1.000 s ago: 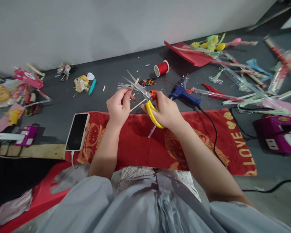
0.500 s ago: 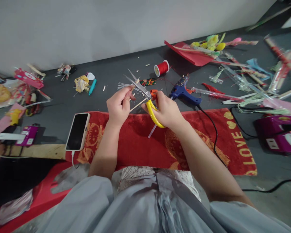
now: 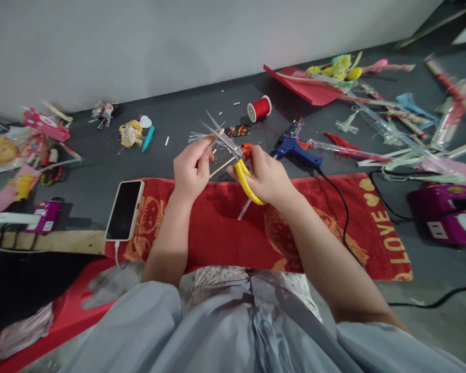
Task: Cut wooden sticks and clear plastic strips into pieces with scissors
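Note:
My right hand is closed around the yellow handle of a pair of scissors. Its steel blades are parted and point up and left, toward my left hand. Thumb and fingertips of my left hand are pinched together beside the blades. A small pale tip shows by the blades there, but what the fingers hold is too small to make out. Behind that hand lies a bundle of thin white strands. A thin pale stick lies between the hands, and short white bits are scattered beyond them.
A red towel lies under my forearms. Red thread and a blue glue gun with a trailing cord are beyond my right hand. A phone is at left. Wrapped sticks and red paper crowd the right.
My left hand has shifted very slightly to the right; the scissors stay almost still with blades parted. At the left edge, another person's hand has moved out of view.

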`<action>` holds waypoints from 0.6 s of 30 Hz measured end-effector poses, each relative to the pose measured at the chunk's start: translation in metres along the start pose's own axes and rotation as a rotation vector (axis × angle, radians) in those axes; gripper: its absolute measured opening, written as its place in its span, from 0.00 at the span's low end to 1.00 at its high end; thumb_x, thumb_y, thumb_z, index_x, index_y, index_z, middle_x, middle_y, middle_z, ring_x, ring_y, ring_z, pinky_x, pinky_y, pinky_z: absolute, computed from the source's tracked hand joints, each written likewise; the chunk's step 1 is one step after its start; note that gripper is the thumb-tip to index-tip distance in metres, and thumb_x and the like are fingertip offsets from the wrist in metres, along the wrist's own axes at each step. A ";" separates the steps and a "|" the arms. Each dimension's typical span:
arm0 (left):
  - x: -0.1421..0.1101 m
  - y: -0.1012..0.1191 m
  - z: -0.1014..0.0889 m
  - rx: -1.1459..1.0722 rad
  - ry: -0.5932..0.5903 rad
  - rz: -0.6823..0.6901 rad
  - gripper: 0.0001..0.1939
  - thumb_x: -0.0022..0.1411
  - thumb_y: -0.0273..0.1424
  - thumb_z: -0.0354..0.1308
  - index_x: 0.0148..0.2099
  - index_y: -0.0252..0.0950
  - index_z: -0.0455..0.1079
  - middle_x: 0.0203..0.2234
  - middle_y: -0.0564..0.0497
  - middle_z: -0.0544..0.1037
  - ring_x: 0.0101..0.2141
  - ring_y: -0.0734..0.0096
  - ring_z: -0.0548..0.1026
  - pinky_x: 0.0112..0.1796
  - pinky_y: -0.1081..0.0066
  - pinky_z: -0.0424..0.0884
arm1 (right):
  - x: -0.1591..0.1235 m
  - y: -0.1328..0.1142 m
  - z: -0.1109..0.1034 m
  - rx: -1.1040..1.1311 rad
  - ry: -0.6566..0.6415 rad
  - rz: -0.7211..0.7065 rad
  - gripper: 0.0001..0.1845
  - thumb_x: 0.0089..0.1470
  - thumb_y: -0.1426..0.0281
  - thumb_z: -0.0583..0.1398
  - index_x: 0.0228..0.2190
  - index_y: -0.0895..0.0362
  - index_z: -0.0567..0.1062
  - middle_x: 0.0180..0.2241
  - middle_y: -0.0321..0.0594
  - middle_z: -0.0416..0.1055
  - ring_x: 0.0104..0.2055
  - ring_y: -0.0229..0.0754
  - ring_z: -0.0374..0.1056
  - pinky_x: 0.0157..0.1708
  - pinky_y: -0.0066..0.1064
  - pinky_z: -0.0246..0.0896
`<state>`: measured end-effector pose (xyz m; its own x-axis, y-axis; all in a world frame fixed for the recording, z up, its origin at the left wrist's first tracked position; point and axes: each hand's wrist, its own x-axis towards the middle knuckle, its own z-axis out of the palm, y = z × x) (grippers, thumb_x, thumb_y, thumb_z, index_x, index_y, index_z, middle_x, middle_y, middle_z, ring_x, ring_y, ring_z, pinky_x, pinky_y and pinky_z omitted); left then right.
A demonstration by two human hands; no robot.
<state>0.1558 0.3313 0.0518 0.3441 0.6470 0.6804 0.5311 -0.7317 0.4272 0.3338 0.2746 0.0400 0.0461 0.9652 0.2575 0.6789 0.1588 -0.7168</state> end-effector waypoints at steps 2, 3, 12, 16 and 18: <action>0.000 0.000 0.000 -0.005 -0.007 0.002 0.18 0.70 0.40 0.43 0.48 0.41 0.72 0.26 0.52 0.77 0.31 0.74 0.76 0.40 0.71 0.72 | 0.000 0.000 0.000 -0.010 0.000 -0.002 0.34 0.51 0.39 0.49 0.40 0.56 0.66 0.34 0.48 0.73 0.35 0.47 0.70 0.35 0.37 0.61; 0.000 0.000 0.000 -0.005 -0.011 0.000 0.18 0.70 0.40 0.43 0.48 0.41 0.72 0.26 0.52 0.77 0.31 0.74 0.76 0.40 0.71 0.72 | 0.000 0.000 0.000 -0.015 -0.002 0.000 0.34 0.51 0.39 0.49 0.39 0.56 0.66 0.34 0.48 0.73 0.35 0.48 0.70 0.35 0.37 0.61; -0.001 -0.007 0.001 0.046 -0.017 0.004 0.19 0.70 0.41 0.43 0.50 0.41 0.72 0.25 0.53 0.75 0.31 0.74 0.75 0.41 0.71 0.72 | 0.001 -0.002 0.000 -0.081 -0.016 0.033 0.31 0.53 0.41 0.49 0.36 0.56 0.68 0.30 0.45 0.73 0.30 0.45 0.68 0.31 0.35 0.58; -0.001 -0.010 0.000 0.074 -0.037 0.025 0.18 0.71 0.40 0.43 0.50 0.41 0.72 0.26 0.53 0.75 0.31 0.75 0.75 0.41 0.72 0.71 | 0.001 -0.005 -0.001 -0.167 -0.049 0.073 0.30 0.53 0.41 0.49 0.33 0.55 0.68 0.27 0.44 0.72 0.27 0.45 0.67 0.28 0.35 0.55; -0.002 -0.011 0.001 0.093 -0.048 0.031 0.18 0.71 0.38 0.43 0.50 0.40 0.72 0.26 0.53 0.76 0.32 0.75 0.76 0.40 0.72 0.71 | 0.000 -0.007 -0.001 -0.201 -0.073 0.098 0.30 0.53 0.40 0.49 0.32 0.55 0.68 0.25 0.43 0.71 0.25 0.45 0.67 0.26 0.35 0.54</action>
<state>0.1501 0.3381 0.0458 0.3970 0.6358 0.6619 0.5884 -0.7298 0.3480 0.3301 0.2736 0.0461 0.0706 0.9876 0.1405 0.8067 0.0263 -0.5903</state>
